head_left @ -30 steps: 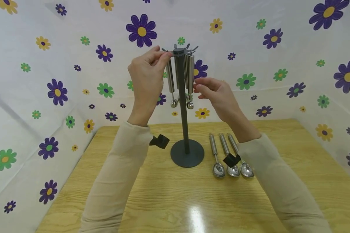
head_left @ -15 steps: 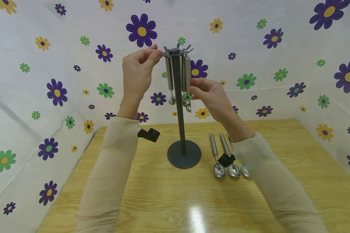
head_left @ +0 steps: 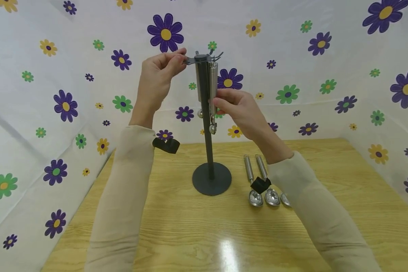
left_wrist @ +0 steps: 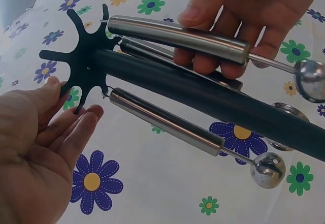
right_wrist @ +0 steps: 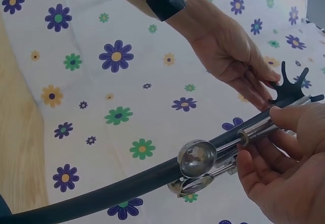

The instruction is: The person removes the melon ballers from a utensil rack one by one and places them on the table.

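A dark metal utensil stand (head_left: 208, 147) with a round base and a hooked top is upright on the table. My left hand (head_left: 154, 81) pinches one hook arm of that top between thumb and fingers. Several steel melon ballers hang from other hooks, bowls down. My right hand (head_left: 243, 113) holds the handle of the nearest melon baller (left_wrist: 177, 36), thumb in front and fingers behind. Another melon baller (left_wrist: 167, 122) hangs freely beside the pole in the left wrist view. Behind the pole, a further hanging utensil is partly hidden.
Three steel scoops lie side by side on the wooden table (head_left: 176, 226), right of the stand: a left scoop (head_left: 255, 198), a middle scoop (head_left: 272, 197) and a right scoop (head_left: 285, 200) mostly hidden by my right sleeve. A flower-patterned cloth (head_left: 129, 30) rises behind the table.
Both hands and the stand have shifted left, and the hooked top has turned a little. My right fingers have closed on the hanging handle, and its bowl hangs slightly lower in view.
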A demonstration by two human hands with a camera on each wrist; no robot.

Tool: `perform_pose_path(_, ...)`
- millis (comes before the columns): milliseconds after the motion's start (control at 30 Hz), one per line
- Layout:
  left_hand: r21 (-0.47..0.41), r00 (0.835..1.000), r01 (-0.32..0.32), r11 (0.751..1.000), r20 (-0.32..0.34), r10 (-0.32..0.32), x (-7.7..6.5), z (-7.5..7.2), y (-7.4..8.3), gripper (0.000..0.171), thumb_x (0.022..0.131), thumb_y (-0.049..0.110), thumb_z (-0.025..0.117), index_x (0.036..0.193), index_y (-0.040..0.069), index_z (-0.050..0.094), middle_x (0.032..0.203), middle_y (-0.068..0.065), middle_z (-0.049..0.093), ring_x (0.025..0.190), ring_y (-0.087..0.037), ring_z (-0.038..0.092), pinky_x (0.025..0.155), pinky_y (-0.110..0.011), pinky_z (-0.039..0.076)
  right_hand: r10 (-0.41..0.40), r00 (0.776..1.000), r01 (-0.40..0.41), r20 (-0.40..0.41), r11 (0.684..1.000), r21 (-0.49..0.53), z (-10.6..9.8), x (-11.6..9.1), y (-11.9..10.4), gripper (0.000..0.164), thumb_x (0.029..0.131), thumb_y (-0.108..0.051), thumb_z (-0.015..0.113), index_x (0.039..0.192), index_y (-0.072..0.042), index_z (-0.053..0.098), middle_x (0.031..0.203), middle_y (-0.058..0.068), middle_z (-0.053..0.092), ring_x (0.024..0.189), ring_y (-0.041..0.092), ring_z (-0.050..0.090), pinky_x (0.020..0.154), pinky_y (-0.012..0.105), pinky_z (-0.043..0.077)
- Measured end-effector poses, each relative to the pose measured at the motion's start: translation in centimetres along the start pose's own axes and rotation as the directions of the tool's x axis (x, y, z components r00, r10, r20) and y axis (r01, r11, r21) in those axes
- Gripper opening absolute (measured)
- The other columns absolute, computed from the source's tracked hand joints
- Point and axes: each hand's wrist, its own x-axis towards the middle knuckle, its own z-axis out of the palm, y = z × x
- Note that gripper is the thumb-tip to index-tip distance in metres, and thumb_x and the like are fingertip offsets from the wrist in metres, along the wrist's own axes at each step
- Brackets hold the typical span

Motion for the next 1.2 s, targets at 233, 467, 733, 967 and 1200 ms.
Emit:
perform_pose_path(233,-0.04,0.999,0.04,0.998,-0.025,-0.041,-0.2,0.3,0.4,0.021,0.103,0.008,0.063,0.113,-0.009,0.069,0.139,-0.011,0.064,0.125,-0.019,0.064,0.1,-0.024,0.052,-0.019,0.999,0.02,0.042,0.999,-0.039,0.2,0.1,-0.2,0.032,0.106,-0.011,0.06,0.136,0.002,0.064,0.126,0.016,0.069,0.11,0.033,0.064,0.097,0.038,0.054)
perform_pose_path(467,0.026,0.988,0.068,0.997,-0.141,-0.064,-1.0,1.4,1.0,0.025,0.103,0.009,0.063,0.119,-0.009,0.069,0.128,-0.015,0.064,0.118,-0.023,0.067,0.097,-0.021,0.053,-0.006,0.996,0.008,0.085,1.0,-0.025,-0.3,-0.2,-1.0,0.033,0.107,-0.008,0.057,0.137,0.006,0.061,0.132,0.019,0.065,0.117,0.033,0.061,0.104,0.04,0.05)
perform_pose_path(733,0.055,0.981,0.103,0.993,-0.169,-0.092,-1.4,1.6,1.4,0.025,0.103,0.011,0.064,0.119,-0.006,0.072,0.106,-0.012,0.068,0.102,-0.025,0.071,0.093,-0.022,0.055,0.002,0.995,0.006,0.099,0.997,-0.08,-1.4,-0.7,-1.6,0.032,0.106,-0.006,0.058,0.135,0.008,0.062,0.127,0.021,0.068,0.116,0.029,0.061,0.106,0.041,0.047)
perform_pose_path(967,0.057,0.981,0.083,0.995,-0.181,-0.072,-1.7,1.7,1.4,0.024,0.102,0.012,0.065,0.117,-0.005,0.072,0.097,-0.012,0.071,0.086,-0.019,0.072,0.09,-0.024,0.058,-0.033,0.996,0.042,0.081,0.993,-0.111,-2.0,-0.9,-2.0,0.031,0.105,-0.008,0.061,0.132,0.007,0.065,0.12,0.02,0.071,0.11,0.029,0.063,0.101,0.04,0.049)
perform_pose_path(1200,0.089,0.979,0.096,0.991,-0.188,-0.078,-1.7,1.6,1.3,0.024,0.103,0.013,0.065,0.118,-0.002,0.074,0.102,-0.015,0.07,0.075,-0.015,0.066,0.086,-0.024,0.058,0.006,0.999,-0.001,0.035,0.988,-0.153,-3.0,-2.0,-1.9,0.024,0.105,-0.012,0.062,0.122,0.002,0.07,0.11,0.012,0.07,0.104,0.027,0.063,0.099,0.036,0.051)
